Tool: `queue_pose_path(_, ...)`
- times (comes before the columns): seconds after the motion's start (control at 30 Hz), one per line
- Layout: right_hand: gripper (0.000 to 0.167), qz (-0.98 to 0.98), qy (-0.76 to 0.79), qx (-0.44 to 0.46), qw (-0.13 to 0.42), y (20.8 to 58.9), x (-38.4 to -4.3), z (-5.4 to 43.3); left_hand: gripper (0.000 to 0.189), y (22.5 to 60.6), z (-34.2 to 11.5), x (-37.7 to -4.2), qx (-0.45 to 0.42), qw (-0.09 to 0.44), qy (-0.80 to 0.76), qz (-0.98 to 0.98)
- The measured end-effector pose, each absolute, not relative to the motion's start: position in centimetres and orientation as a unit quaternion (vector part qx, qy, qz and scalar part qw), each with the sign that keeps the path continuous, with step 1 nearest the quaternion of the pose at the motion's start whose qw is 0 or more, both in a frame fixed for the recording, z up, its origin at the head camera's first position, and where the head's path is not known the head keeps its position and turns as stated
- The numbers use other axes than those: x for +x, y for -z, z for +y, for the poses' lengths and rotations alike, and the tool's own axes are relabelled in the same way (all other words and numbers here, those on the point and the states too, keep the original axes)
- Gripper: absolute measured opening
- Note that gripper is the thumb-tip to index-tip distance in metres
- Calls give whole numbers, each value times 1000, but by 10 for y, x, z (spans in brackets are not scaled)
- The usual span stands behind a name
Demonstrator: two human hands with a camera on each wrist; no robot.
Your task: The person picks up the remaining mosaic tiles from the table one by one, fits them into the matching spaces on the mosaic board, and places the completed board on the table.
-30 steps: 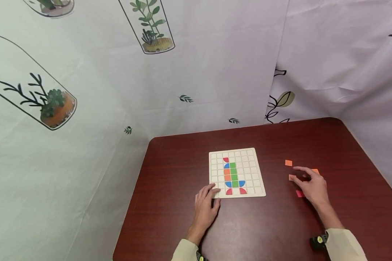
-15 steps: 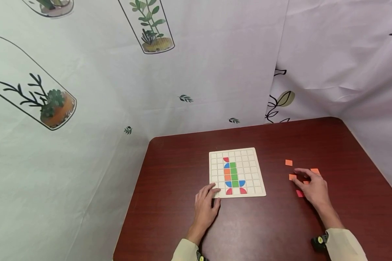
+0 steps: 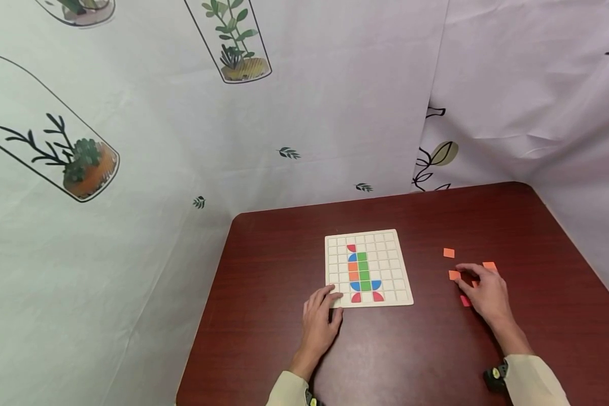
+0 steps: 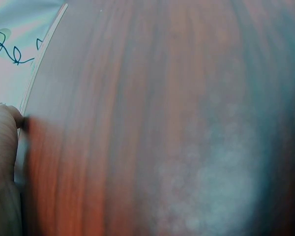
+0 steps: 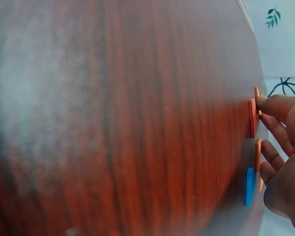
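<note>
My left hand rests at the near-left corner of a pale gridded board, with fingertips over its surface and the thumb by its near edge. A column of green squares, orange squares and blue and red quarter-circle pieces lie in the grid. Over to the right, my right hand has its thumb and index finger at opposite edges of an orange square tile, pinching it at table level. In the right wrist view the thumb overlaps an orange tile; a red piece stands close by.
Another orange tile lies beyond the right hand, and one more orange piece shows behind the knuckles. A red piece sits under the thumb side. The right wrist view shows a blue piece. Patterned cloth hangs behind the brown table.
My right thumb and index finger have shifted very slightly about the orange tile, which stays nearly in place. My left hand and the board have not moved.
</note>
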State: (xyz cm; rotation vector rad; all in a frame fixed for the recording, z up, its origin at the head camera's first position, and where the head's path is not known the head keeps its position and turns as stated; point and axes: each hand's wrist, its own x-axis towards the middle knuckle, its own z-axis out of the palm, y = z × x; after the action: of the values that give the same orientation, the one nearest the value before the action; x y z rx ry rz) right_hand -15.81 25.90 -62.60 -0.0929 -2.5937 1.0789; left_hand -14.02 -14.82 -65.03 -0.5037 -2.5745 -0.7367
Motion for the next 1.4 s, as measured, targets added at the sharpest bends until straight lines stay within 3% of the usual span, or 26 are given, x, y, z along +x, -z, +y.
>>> queue_pose_path(0.57, 36, -903, -388, 9, 187, 623, -161, 256, 33, 645, -148, -140, -173, 190, 276, -926)
queue_pose_path(1.4, 18, -912, -379, -31, 155, 616, -156, 251, 31, 646, -148, -138, -174, 195, 275, -925)
